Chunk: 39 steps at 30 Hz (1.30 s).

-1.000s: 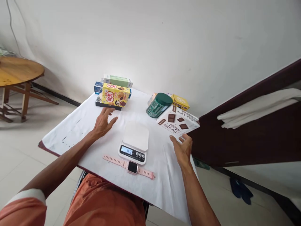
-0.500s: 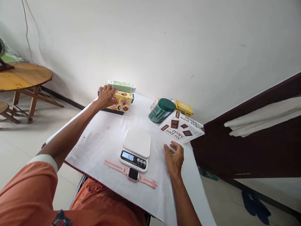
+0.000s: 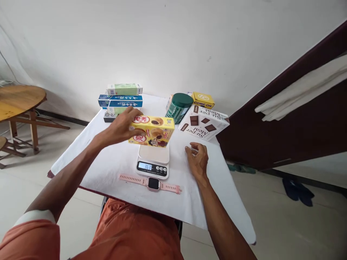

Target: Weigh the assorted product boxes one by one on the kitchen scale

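Note:
My left hand [image 3: 123, 126] grips a yellow snack box [image 3: 154, 132] by its left end, holding it over the back part of a white digital scale [image 3: 154, 155]. The box hides the rear of the scale's platform. The lit display reads 363. To the right of the scale, my right hand [image 3: 197, 159] rests on the white cloth with fingers loosely curled and apart, nothing in it. A pink-strapped smartwatch [image 3: 153, 183] lies stretched out flat in front of the scale.
Stacked boxes [image 3: 120, 101], blue, green and black, stand at the back left. At the back right are a green-lidded canister [image 3: 179, 107], a white chocolate box [image 3: 204, 123] and a yellow box [image 3: 202, 99]. A wall rises behind the table; a wooden table [image 3: 21, 99] stands left.
My left hand has lifted the yellow box off the stack at the back left and carried it right to above the scale. The view has shifted; my right hand stays beside the scale.

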Available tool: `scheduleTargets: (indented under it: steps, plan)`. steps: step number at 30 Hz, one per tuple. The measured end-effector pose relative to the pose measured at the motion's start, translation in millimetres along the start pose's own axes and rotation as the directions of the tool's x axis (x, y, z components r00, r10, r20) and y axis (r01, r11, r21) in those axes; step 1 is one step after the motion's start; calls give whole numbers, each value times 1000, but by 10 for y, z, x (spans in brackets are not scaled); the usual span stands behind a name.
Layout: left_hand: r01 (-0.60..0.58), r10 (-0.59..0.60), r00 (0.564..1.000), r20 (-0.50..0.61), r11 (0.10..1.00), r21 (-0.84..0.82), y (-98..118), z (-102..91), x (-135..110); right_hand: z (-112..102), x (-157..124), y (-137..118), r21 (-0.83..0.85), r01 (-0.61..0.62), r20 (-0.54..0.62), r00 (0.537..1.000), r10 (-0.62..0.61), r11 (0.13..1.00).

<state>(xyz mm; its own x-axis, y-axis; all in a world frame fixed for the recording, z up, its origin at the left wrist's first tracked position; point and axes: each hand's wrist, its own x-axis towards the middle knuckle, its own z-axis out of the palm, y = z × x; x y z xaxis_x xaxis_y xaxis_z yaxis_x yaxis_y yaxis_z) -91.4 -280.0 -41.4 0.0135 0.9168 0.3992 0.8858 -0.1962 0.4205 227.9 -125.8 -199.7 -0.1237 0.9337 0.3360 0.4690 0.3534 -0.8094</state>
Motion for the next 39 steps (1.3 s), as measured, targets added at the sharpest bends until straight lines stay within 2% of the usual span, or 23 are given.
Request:
scheduleTargets:
  steps: [3, 6, 13, 18, 22, 25, 27, 30, 33, 39]
  plan:
    - [15, -11, 994, 109, 999, -40, 145, 239, -18, 17, 8, 20, 26, 13, -16, 1000, -12, 1000]
    - [53, -47, 987, 151, 998, -34, 155, 324, -4, 33, 15, 32, 44, 46, -30, 999, -45, 998]
    - [26, -26, 990, 142, 1000, 4, 155, 167, 22, 58, 8, 18, 44, 88, -28, 996, -87, 995]
    - [-13, -2, 982, 189, 997, 77, 168, 93, 75, 46, 5, 5, 47, 107, -42, 994, -105, 993]
    - [-4, -5, 996, 85, 995, 104, 161, 5, 266, 44, 0, -4, 44, 124, -39, 992, -122, 991]
    - [17, -17, 1000, 5, 994, 108, 90, 25, 553, 48, -4, -18, 46, 138, -31, 990, -137, 989]
    - [19, -18, 1000, -10, 995, 99, 5, 128, 799, 47, -4, -29, 52, 141, -27, 990, -140, 989]
    - [5, -4, 1000, -10, 996, 85, -155, 388, 1178, 33, -1, -44, 61, 131, -18, 991, -130, 989]
    - [5, -7, 999, 42, 998, 59, -316, 676, 1484, 11, 1, -54, 62, 117, -13, 993, -116, 991]
    - [53, -58, 989, 138, 998, 41, -563, 1101, 1773, 8, -2, -79, 74, 132, -22, 991, -131, 988]
